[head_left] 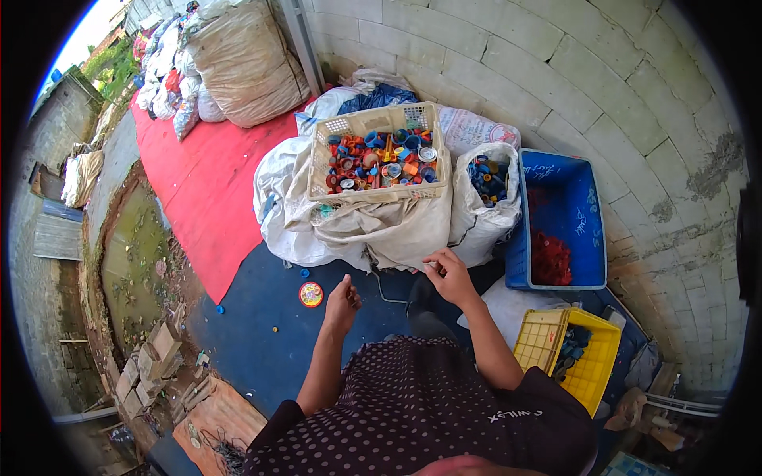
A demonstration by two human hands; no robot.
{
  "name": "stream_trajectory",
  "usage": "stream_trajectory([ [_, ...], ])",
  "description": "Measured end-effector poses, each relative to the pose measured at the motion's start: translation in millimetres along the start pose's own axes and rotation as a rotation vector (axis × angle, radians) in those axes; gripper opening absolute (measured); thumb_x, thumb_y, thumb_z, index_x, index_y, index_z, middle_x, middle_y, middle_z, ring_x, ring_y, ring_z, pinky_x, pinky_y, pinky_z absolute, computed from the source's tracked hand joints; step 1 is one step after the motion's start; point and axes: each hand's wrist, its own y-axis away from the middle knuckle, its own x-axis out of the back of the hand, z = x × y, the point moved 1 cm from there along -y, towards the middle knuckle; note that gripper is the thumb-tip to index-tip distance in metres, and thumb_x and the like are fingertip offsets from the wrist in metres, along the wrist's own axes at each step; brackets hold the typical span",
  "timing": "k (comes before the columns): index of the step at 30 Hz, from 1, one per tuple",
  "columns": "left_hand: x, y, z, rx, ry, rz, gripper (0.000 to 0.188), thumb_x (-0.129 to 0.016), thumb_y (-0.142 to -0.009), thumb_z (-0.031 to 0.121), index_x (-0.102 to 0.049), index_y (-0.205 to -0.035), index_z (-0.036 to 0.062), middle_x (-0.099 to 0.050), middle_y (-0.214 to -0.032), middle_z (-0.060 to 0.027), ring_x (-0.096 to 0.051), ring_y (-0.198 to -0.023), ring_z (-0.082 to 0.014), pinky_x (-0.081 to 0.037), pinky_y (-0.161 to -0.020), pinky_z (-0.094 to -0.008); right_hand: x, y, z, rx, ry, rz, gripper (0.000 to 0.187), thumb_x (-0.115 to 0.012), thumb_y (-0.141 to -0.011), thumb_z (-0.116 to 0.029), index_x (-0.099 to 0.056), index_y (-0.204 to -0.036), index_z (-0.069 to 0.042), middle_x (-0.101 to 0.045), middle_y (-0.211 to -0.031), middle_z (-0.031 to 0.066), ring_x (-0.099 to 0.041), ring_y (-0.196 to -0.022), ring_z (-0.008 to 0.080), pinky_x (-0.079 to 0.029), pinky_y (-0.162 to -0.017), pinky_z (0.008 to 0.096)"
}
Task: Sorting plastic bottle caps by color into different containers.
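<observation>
My left hand [343,303] is raised over the blue ground sheet, its thumb up and fingers loosely curled, with nothing visible in it. Closest to it lies a round red and yellow lid [311,294]. My right hand [448,276] hovers in front of the white sacks, fingers bent and apart, apparently holding nothing. Beyond both hands, a cream plastic crate [321,189] full of mixed coloured bottle caps [373,163] rests on stuffed sacks [397,226]. To its right stands an open white sack [468,218] with blue and dark caps inside.
A blue bin [591,238] holding red pieces [549,258] lies at the right. Nearer is a yellow crate [607,357] with dark pieces. A red sheet [198,206] and piled sacks [238,63] lie far left; broken bricks [147,365] lie at left. A block wall [556,71] bounds the right.
</observation>
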Motion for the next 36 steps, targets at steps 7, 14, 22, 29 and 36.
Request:
stream_trajectory([
  [7,-45,-87,39,-0.254,-0.054,-0.023,0.019,-0.066,-0.091,0.016,-0.053,-0.105,0.0145,-0.056,-0.085,0.0032,-0.053,-0.065,-0.0088,-0.046,-0.061,-0.0266,15,-108,69,0.014,-0.042,-0.014,0.014,-0.065,-0.086,-0.011,-0.068,-0.098,-0.003,-0.061,-0.096,0.0082,-0.062,-0.075,0.0186,-0.050,-0.066,0.0291],
  [14,-85,-129,126,-0.497,-0.916,0.083,0.036,-0.073,-0.085,0.022,-0.058,-0.113,0.0049,-0.061,-0.085,-0.0002,-0.057,-0.070,-0.0090,-0.046,-0.061,-0.0241,27,-243,87,0.001,-0.165,-0.028,0.014,-0.065,-0.087,-0.011,-0.067,-0.099,-0.005,-0.061,-0.093,0.0053,-0.059,-0.071,0.0144,-0.048,-0.063,0.0274],
  [22,-98,-207,181,-0.529,-0.784,0.179,0.039,-0.076,-0.081,0.014,-0.057,-0.113,0.0025,-0.061,-0.083,-0.0041,-0.059,-0.072,-0.0115,-0.047,-0.062,-0.0250,3,-303,103,-0.016,-0.089,-0.150,0.018,-0.065,-0.087,-0.012,-0.067,-0.102,-0.002,-0.062,-0.096,0.0087,-0.062,-0.074,0.0169,-0.050,-0.067,0.0290],
  [29,-64,-351,210,-0.870,-2.045,0.035,0.027,-0.060,-0.082,0.018,-0.063,-0.106,0.0055,-0.063,-0.103,-0.0110,-0.059,-0.097,-0.0276,-0.046,-0.082,-0.0420,-12,-289,75,-0.146,0.070,-0.013,0.017,-0.065,-0.088,-0.015,-0.066,-0.101,-0.004,-0.062,-0.096,0.0084,-0.063,-0.075,0.0182,-0.049,-0.069,0.0311],
  [36,-43,-455,212,-0.964,-2.435,-0.282,0.028,-0.052,-0.086,0.018,-0.068,-0.106,0.0065,-0.063,-0.110,-0.0092,-0.052,-0.107,-0.0239,-0.035,-0.092,-0.0386,-59,-254,43,-0.403,0.171,0.209,0.015,-0.065,-0.089,-0.015,-0.066,-0.099,-0.005,-0.063,-0.096,0.0080,-0.063,-0.074,0.0179,-0.047,-0.066,0.0310],
])
